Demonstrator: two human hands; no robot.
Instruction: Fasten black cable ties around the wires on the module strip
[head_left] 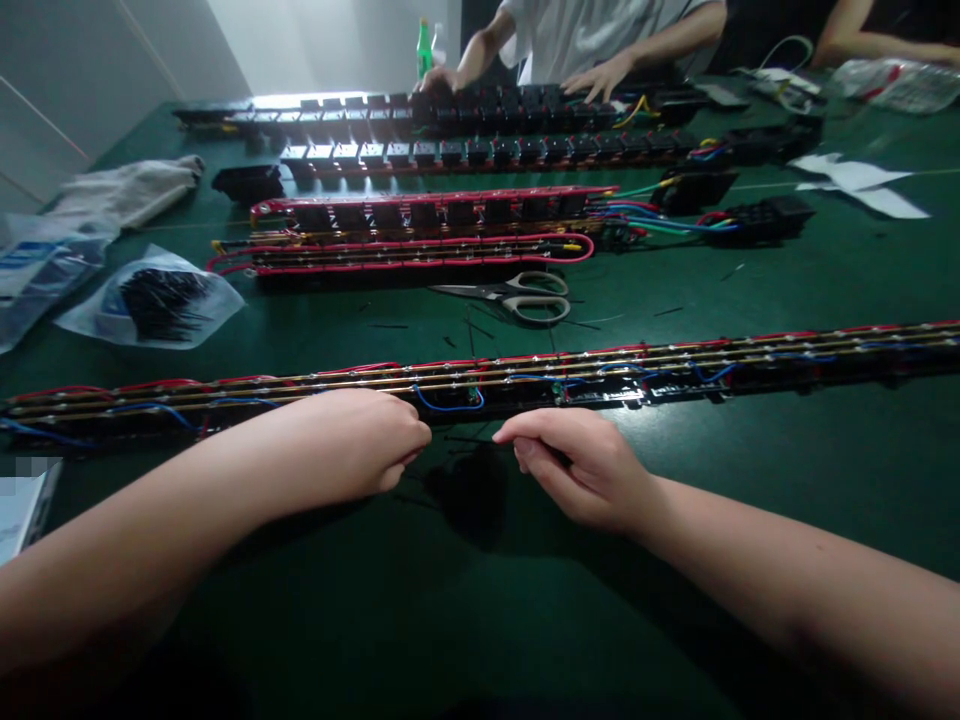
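A long black wired strip point(637, 375) crosses the table in front of me, with brass-coloured rails, red wires and blue wires along it. My left hand point(375, 440) is at the strip's near edge, its fingers curled closed. My right hand point(577, 460) is bent opposite it, thumb and index finger close together near the same edge. Thin black strands show between the two hands; whether either hand grips one is unclear. Two thin black ties point(471, 335) stick up from the strip's far side. Beyond it lie open-handled scissors point(536, 297).
Other wired strips point(420, 255) lie farther back. A clear bag of black cable ties point(165, 300) and a cloth glove point(135, 190) are at left. Across the table, a person's hands point(600, 78) rest on the farthest strip. White paper point(862, 180) lies at right.
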